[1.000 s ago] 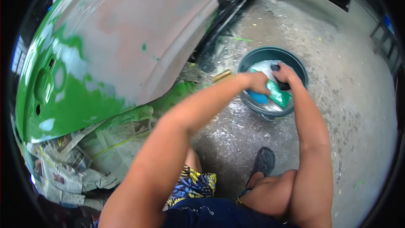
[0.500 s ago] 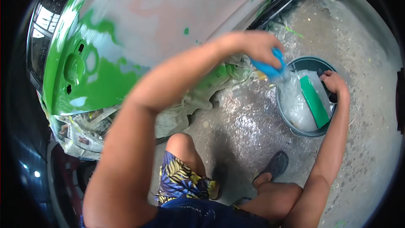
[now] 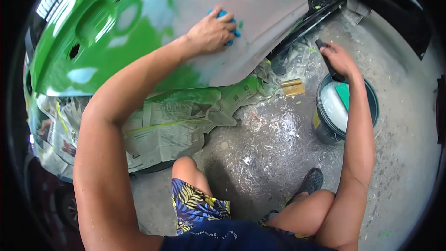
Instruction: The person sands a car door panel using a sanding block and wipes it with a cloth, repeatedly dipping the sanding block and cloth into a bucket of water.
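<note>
Your left hand (image 3: 211,31) has its grip closed down over a blue sponge (image 3: 231,24), fingers curled across the top so that only the sponge's blue edges show at 12 and 3 o'clock of the knuckles; it is pressed flat against the sanded grey patch of the green car panel (image 3: 107,32). Your right hand (image 3: 343,60) is wrapped around a dark handle (image 3: 325,53) just above the rim of the bucket (image 3: 325,128), fingers folded on it, though how tightly you cannot tell from here. Inside the bucket, milky water and a green block (image 3: 344,95) sit directly under that wrist. From the sponge, the bucket lies well apart toward 4 o'clock, across the wet concrete floor (image 3: 274,144); the panel's lower edge runs roughly from 8 to 2 o'clock, and the sponge sits near its right end, so the left hand is the one on the panel and the right is the one nearer the water. Masking newspaper (image 3: 167,125) hangs below the panel at 6 o'clock of the sponge. Half a second ago your left hand was carrying the sponge in the air just beside the bucket rim; now it has crossed over and landed on the panel, while the right hand has shifted from the bucket's far rim to the dark handle.
</note>
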A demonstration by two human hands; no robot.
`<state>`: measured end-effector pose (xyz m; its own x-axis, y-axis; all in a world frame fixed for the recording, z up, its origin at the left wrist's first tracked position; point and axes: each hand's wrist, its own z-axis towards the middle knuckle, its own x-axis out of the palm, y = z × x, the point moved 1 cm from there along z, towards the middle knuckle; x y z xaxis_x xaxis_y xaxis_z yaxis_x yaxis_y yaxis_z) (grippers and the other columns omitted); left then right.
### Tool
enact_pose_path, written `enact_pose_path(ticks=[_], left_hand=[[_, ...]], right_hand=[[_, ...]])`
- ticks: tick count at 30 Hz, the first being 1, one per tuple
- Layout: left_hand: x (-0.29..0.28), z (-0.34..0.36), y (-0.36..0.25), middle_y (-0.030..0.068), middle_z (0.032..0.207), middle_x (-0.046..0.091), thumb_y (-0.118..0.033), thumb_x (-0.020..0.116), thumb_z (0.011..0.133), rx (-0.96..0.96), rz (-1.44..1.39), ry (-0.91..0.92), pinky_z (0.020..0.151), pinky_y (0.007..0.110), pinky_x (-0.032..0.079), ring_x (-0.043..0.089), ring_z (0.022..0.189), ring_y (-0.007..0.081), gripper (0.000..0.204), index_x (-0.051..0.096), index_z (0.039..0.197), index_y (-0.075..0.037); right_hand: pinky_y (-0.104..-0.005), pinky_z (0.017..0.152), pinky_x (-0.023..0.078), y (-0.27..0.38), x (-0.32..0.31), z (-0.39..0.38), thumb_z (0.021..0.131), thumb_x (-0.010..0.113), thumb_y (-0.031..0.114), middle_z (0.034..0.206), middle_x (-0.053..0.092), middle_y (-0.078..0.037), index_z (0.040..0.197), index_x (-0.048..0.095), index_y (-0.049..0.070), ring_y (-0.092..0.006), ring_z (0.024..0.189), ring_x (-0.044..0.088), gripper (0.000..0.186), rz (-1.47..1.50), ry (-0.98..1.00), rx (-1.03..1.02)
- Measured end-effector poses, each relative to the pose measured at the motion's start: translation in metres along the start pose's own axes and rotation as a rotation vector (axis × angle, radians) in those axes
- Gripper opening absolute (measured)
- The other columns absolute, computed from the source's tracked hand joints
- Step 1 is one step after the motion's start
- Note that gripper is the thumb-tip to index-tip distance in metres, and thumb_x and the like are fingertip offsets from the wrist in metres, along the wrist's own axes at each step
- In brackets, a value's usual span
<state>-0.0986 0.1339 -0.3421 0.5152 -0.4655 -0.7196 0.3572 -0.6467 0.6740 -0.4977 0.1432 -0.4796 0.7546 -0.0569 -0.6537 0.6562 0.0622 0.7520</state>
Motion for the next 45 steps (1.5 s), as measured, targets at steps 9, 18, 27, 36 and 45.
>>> enact_pose_path(ticks=[9, 18, 27, 36, 45], left_hand=[[-0.057, -0.138, 0.056, 0.0076, 0.132, 0.060, -0.028, 0.080, 0.075, -0.066, -0.079, -0.330, 0.124, 0.061, 0.026, 0.046, 0.141, 0.0297, 0.034, 0.074, 0.105, -0.013], [-0.082, -0.145, 0.101, 0.0059, 0.137, 0.062, -0.024, 0.078, 0.077, -0.130, -0.216, -0.606, 0.123, 0.059, 0.028, 0.049, 0.138, 0.0279, 0.044, 0.076, 0.120, -0.019], [-0.070, -0.152, 0.093, 0.0003, 0.137, 0.064, -0.019, 0.072, 0.083, -0.274, -0.313, -0.572, 0.125, 0.055, 0.027, 0.051, 0.137, 0.0241, 0.043, 0.076, 0.126, -0.025], [-0.072, -0.150, 0.088, 0.0003, 0.127, 0.067, -0.014, 0.069, 0.084, -0.294, -0.268, -0.579, 0.125, 0.052, 0.028, 0.054, 0.132, 0.0237, 0.043, 0.076, 0.125, -0.023], [-0.068, -0.160, 0.096, 0.0000, 0.125, 0.067, -0.013, 0.072, 0.079, -0.201, -0.249, -0.672, 0.115, 0.049, 0.037, 0.054, 0.132, 0.0246, 0.051, 0.069, 0.129, -0.021]], right_hand=[[-0.0396, 0.108, 0.047, 0.103, 0.047, -0.125, 0.093, 0.062, 0.049, 0.138, 0.066, -0.021, 0.144, 0.061, 0.010, -0.0351, 0.127, 0.063, 0.064, -0.573, 0.503, 0.232], [-0.0398, 0.112, 0.044, 0.054, 0.148, -0.252, 0.096, 0.061, 0.046, 0.141, 0.063, -0.026, 0.145, 0.057, 0.000, -0.0402, 0.131, 0.060, 0.067, -0.281, 0.091, 0.371], [-0.0421, 0.112, 0.044, 0.063, 0.259, -0.339, 0.095, 0.063, 0.048, 0.138, 0.063, -0.029, 0.147, 0.055, 0.003, -0.0409, 0.133, 0.059, 0.069, -0.320, 0.221, 0.486], [-0.0428, 0.112, 0.044, 0.074, 0.265, -0.356, 0.095, 0.063, 0.049, 0.137, 0.063, -0.030, 0.146, 0.056, 0.003, -0.0427, 0.132, 0.059, 0.069, -0.301, 0.197, 0.551], [-0.0409, 0.088, 0.057, 0.076, 0.293, -0.326, 0.096, 0.063, 0.042, 0.117, 0.072, -0.023, 0.138, 0.062, 0.001, -0.0327, 0.098, 0.072, 0.059, 0.009, 0.002, 0.481]])
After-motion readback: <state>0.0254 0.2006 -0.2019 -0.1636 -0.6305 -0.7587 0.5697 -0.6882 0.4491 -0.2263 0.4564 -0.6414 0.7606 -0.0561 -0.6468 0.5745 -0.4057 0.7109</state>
